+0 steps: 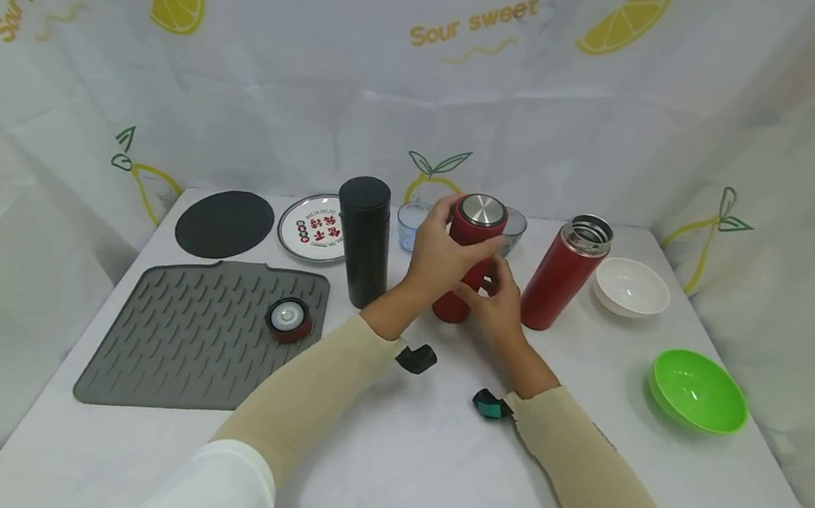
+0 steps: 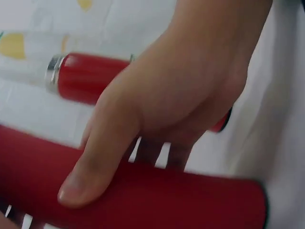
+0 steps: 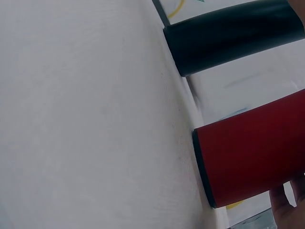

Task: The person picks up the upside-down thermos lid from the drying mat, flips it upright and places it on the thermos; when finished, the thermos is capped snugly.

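A red thermos bottle (image 1: 452, 308) with a steel-topped lid (image 1: 483, 210) stands upright on the table between both hands. My left hand (image 1: 442, 248) grips it near the top, fingers around the lid end. Lower down, my right hand (image 1: 498, 305) holds the body; the left wrist view shows that right hand (image 2: 162, 100) with its thumb across the red side. To the right, a second red thermos (image 1: 558, 284) is uncovered, its steel neck showing. In the right wrist view, the gripped bottle's base (image 3: 205, 167) meets the table, with right-hand fingers (image 3: 281, 205) beside it.
A black thermos (image 1: 366, 241) stands left of the hands. The grey drying mat (image 1: 194, 339) carries a red-and-black lid (image 1: 289, 318). Behind are a black disc (image 1: 225, 223), a printed plate (image 1: 300, 229) and glasses (image 1: 409, 229). White (image 1: 630, 288) and green bowls (image 1: 697, 392) sit right.
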`<state>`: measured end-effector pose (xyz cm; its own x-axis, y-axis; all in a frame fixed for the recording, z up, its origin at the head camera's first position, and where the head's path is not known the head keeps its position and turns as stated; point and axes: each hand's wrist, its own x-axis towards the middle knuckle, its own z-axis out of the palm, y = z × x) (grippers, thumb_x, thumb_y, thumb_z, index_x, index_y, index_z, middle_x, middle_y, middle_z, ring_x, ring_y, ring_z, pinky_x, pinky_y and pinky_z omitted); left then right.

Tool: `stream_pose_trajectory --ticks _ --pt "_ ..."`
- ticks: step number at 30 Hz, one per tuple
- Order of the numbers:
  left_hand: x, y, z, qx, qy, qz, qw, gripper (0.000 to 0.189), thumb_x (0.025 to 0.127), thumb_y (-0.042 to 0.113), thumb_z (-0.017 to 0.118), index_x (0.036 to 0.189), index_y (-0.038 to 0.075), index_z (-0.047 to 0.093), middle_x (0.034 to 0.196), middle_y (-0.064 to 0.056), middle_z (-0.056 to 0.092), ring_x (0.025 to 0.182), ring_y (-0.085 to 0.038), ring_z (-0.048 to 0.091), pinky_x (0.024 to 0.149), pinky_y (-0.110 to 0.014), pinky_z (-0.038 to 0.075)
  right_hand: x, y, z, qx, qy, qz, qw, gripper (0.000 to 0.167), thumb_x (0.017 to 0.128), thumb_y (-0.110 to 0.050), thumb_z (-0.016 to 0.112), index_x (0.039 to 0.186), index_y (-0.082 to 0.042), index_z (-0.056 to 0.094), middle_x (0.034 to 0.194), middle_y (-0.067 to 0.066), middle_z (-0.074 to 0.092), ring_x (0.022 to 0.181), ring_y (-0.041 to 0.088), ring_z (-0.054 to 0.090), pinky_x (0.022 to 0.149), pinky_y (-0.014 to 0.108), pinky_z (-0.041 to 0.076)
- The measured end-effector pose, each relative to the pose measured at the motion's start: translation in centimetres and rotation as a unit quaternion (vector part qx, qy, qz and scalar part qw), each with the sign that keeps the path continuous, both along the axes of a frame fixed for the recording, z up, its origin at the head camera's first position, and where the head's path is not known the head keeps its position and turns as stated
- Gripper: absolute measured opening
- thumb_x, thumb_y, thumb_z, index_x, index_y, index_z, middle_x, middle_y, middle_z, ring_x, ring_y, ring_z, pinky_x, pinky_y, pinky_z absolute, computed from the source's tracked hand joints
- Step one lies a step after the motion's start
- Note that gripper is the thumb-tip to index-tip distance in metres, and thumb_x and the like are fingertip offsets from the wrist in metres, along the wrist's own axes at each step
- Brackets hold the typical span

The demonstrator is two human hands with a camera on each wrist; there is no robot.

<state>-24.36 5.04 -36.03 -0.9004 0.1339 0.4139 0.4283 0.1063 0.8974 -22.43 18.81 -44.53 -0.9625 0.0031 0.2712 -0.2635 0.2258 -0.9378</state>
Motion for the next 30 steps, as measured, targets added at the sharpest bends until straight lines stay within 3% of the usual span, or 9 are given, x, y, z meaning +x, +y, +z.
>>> stream_pose_trajectory --ticks 5,7,10,14,16,23,30 --pt "-1.7 -1.7 0.5 0.004 -0.064 -0.111 0.9917 0.069 0.081 0.022 0.08 0.14 0.014 0.047 0.126 0.001 0.058 0.116 -0.013 0.054 0.092 -0.031 0.049 -0.1 0.0 0.2 -0.001 -0.022 0.004 0.9998 0.073 0.085 -0.013 0.075 0.147 -0.012 0.036 0.139 0.009 0.05 0.125 0.027 0.047 0.103 0.048 0.039" --pt "-2.1 -1.9 0.5 0.01 -0.076 -0.139 0.9874 0.069 0.082 0.019 0.079 0.142 0.015 0.046 0.127 0.0 0.058 0.116 -0.015 0.055 0.094 -0.033 0.049 -0.1 0.0 0.2 0.005 -0.024 0.003 0.9997 0.073 0.085 -0.012 0.075 0.147 -0.011 0.036 0.139 0.01 0.049 0.125 0.028 0.047 0.103 0.049 0.039" --pt "-1.7 -1.5 0.3 -0.001 -0.06 -0.12 0.9909 0.077 0.081 0.025 0.081 0.145 0.015 0.04 0.13 0.002 0.054 0.118 -0.013 0.052 0.093 -0.032 0.049 0.0 0.0 0.1 0.009 -0.023 0.003 0.9997 0.072 0.086 -0.013 0.075 0.146 -0.011 0.036 0.139 0.01 0.05 0.125 0.027 0.047 0.104 0.047 0.039" --pt "-0.6 -0.7 0.3 -0.024 -0.01 -0.03 0.9992 0.083 0.075 0.038 0.083 0.141 0.012 0.04 0.128 0.003 0.05 0.117 -0.009 0.048 0.089 -0.028 0.05 0.0 -0.1 0.0 0.0 -0.003 0.01 0.9999 0.073 0.086 -0.014 0.076 0.147 -0.015 0.037 0.137 0.008 0.05 0.124 0.025 0.048 0.103 0.046 0.04" --pt "-0.5 -0.7 0.5 -0.024 -0.001 -0.012 0.9996 0.079 0.075 0.037 0.084 0.137 0.011 0.042 0.127 0.002 0.052 0.117 -0.01 0.048 0.088 -0.028 0.051 -0.1 -0.2 -0.1 -0.005 0.007 0.013 0.9999 0.072 0.086 -0.016 0.076 0.146 -0.016 0.038 0.136 0.006 0.051 0.122 0.024 0.049 0.102 0.046 0.041" --pt "-1.5 -1.9 0.8 -0.007 -0.055 -0.085 0.9948 0.069 0.078 0.023 0.084 0.136 0.017 0.048 0.126 0.003 0.056 0.118 -0.015 0.051 0.094 -0.034 0.049 -0.1 0.0 -0.3 -0.005 -0.003 0.003 1.0 0.072 0.085 -0.022 0.077 0.145 -0.019 0.039 0.136 0.002 0.051 0.124 0.022 0.047 0.103 0.046 0.04" --pt "-0.7 -1.4 0.1 -0.05 -0.037 -0.051 0.9968 0.078 0.078 0.036 0.082 0.141 0.017 0.04 0.129 0.006 0.053 0.12 -0.009 0.048 0.092 -0.032 0.049 0.0 -0.1 0.2 -0.005 -0.008 0.013 0.9999 0.073 0.086 -0.012 0.075 0.147 -0.012 0.036 0.138 0.01 0.05 0.126 0.026 0.047 0.104 0.046 0.04"
